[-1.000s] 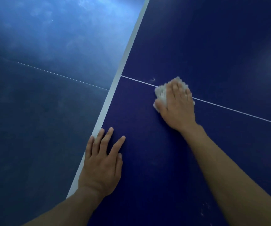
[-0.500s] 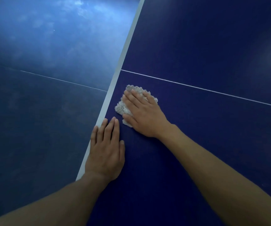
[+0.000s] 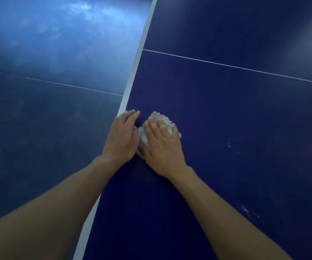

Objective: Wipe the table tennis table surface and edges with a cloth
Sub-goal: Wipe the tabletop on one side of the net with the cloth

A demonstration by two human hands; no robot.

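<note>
The dark blue table tennis table [image 3: 226, 119] fills the right of the view, with a white edge stripe [image 3: 132, 77] along its left side and a thin white line [image 3: 226, 65] crossing it. A pale, nubbly cloth [image 3: 163, 121] lies on the surface near that edge. My right hand [image 3: 160, 145] presses flat on the cloth with straight fingers and covers most of it. My left hand [image 3: 122, 136] lies flat beside it, fingers straight, by the white edge and touching the cloth's left side.
Left of the table's edge lies a blue floor [image 3: 48, 72] with a bright reflection and a thin pale line. A few white specks [image 3: 232, 143] mark the table to the right of my hands, and more specks [image 3: 248, 212] sit nearer to me.
My right hand slid the cloth from the white line back towards the table's edge and closer to me. It now lies beside my left hand, whose fingers have closed together.
</note>
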